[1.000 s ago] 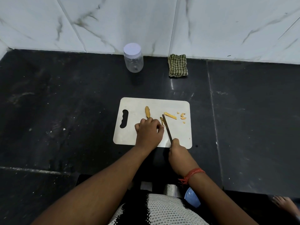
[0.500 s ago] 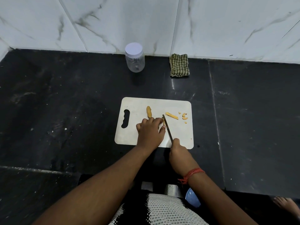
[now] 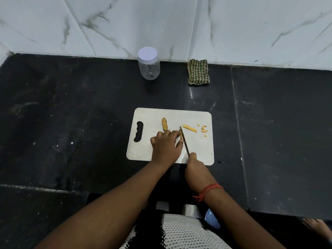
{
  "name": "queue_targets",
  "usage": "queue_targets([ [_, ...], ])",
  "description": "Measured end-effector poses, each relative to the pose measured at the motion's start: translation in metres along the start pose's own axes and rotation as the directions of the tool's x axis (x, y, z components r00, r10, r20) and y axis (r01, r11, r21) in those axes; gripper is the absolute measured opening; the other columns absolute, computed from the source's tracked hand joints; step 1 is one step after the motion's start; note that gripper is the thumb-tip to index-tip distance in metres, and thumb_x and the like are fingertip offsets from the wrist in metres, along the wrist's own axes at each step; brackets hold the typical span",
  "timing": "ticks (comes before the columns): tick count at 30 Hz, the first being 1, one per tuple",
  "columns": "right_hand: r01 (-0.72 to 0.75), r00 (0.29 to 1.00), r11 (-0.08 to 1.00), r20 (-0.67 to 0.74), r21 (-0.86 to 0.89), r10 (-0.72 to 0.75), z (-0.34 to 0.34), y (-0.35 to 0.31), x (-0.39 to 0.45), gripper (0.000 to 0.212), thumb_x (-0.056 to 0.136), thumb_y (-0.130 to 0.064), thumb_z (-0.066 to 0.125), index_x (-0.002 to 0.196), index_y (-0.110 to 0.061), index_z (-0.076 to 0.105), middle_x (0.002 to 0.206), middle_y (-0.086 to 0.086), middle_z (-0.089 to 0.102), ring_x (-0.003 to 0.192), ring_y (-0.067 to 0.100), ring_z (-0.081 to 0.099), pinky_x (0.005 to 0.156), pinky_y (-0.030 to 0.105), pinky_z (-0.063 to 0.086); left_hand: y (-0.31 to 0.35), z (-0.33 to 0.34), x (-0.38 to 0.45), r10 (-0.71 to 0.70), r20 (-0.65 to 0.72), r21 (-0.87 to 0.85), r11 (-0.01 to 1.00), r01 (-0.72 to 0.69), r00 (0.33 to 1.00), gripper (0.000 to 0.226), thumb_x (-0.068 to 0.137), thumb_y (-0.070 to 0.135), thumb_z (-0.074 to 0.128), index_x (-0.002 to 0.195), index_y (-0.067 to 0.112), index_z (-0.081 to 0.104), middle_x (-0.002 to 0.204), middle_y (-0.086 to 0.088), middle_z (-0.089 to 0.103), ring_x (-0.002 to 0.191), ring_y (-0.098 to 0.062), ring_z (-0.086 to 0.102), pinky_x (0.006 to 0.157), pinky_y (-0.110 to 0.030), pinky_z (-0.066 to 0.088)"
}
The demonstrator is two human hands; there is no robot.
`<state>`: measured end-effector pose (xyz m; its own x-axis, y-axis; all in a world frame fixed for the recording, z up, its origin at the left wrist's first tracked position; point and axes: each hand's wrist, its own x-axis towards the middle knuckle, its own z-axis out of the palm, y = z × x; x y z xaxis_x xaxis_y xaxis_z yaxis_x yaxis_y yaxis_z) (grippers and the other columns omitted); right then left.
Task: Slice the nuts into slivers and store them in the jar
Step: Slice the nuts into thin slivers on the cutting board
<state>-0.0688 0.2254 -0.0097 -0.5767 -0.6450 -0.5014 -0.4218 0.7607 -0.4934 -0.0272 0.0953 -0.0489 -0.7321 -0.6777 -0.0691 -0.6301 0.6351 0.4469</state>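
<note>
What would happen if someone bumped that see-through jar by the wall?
The jar looks empty and like thin plastic, so it is probably light and would slide or tip easily. It is round, so on its side it would likely roll across the smooth dark floor. Its lid looks closed.

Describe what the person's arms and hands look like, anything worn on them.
Both forearms are bare, with no sleeves in view. The left hand wears nothing visible. The right hand has an orange-red thread band tied round its wrist, loose ends trailing. No gloves, no rings visible.
</note>
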Motion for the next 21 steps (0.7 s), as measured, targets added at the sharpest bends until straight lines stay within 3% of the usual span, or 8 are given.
queue_targets([
  [4,-0.035,0.999,0.999,0.003,-0.014,0.035,-0.002,-0.005,0.004,0.014,0.094,0.000,0.034,0.099,-0.013,0.032,0.072,0.001,0.046,0.056,0.015,0.043,0.059,0.031,0.038,0.002,0.000,0.001,-0.017,-0.009,-0.023,1.000,0.017,1.000,0.026,0.098,0.039,0.052,0.120,0.030,0.062,0.114,0.006,0.065,0.108,-0.021,0.051,0.085,-0.037,0.026],
  [9,-0.063,0.998,0.998,0.024,-0.007,0.063,0.001,-0.003,-0.006,0.014,0.093,0.001,0.031,0.097,-0.013,0.033,0.082,0.010,0.056,0.069,0.028,0.048,0.067,0.034,0.038,0.007,0.000,0.000,-0.072,-0.024,-0.052,0.996,0.071,0.997,0.021,0.096,0.038,0.055,0.112,0.027,0.064,0.108,0.008,0.066,0.105,-0.021,0.052,0.087,-0.038,0.029],
  [14,-0.077,0.997,0.997,0.016,0.000,0.077,0.000,-0.001,-0.006,0.016,0.092,0.001,0.031,0.096,-0.013,0.034,0.078,0.006,0.050,0.070,0.027,0.050,0.068,0.036,0.041,0.011,-0.002,0.004,-0.092,-0.030,0.004,0.996,0.092,0.995,0.014,0.095,0.033,0.055,0.090,0.022,0.061,0.094,0.006,0.062,0.097,-0.021,0.051,0.082,-0.039,0.031],
  [21,-0.077,0.997,0.997,0.009,0.015,0.077,-0.005,-0.008,0.002,0.012,0.095,-0.002,0.031,0.099,-0.013,0.032,0.091,0.013,0.059,0.073,0.026,0.050,0.069,0.034,0.039,0.017,-0.005,0.008,-0.117,0.008,0.052,0.992,0.117,0.993,0.021,0.095,0.035,0.051,0.093,0.021,0.066,0.096,0.005,0.063,0.099,-0.020,0.051,0.085,-0.041,0.034],
])
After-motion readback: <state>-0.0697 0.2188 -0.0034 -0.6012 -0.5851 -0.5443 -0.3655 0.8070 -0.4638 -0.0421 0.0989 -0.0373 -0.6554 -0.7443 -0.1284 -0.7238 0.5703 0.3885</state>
